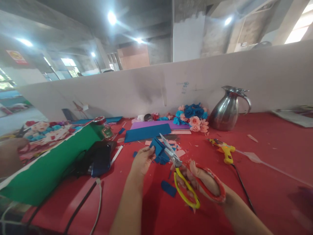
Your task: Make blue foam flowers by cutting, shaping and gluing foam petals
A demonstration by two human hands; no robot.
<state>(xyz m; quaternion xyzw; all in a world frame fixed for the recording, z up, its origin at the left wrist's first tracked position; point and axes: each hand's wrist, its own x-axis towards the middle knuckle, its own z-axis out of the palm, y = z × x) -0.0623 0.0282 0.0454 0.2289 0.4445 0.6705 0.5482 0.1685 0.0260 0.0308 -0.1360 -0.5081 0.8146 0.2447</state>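
Pinched in my left hand (143, 160) is a small folded stack of blue paper (157, 147). My right hand (189, 178) grips large scissors (176, 161) with one yellow and one red-wrapped handle loop. Their blades are parted and reach up beside the stack's right edge; whether paper lies between them I cannot tell. Under the stack lie more blue paper pieces (162, 159). A separate blue piece (168, 188) rests on the red table, left of the yellow handle. Behind my hands, a long blue paper strip (148, 132) overlaps purple paper (178, 126).
A yellow glue gun (228, 153) with a cord lies right. Behind stand a metal jug (226, 111) and blue and pink paper flowers (194, 114). At left are a phone (101, 163), cables (100, 195), a jar (105, 127) and a green-sided box (53, 163). Another person's arm (11, 156) shows far left.
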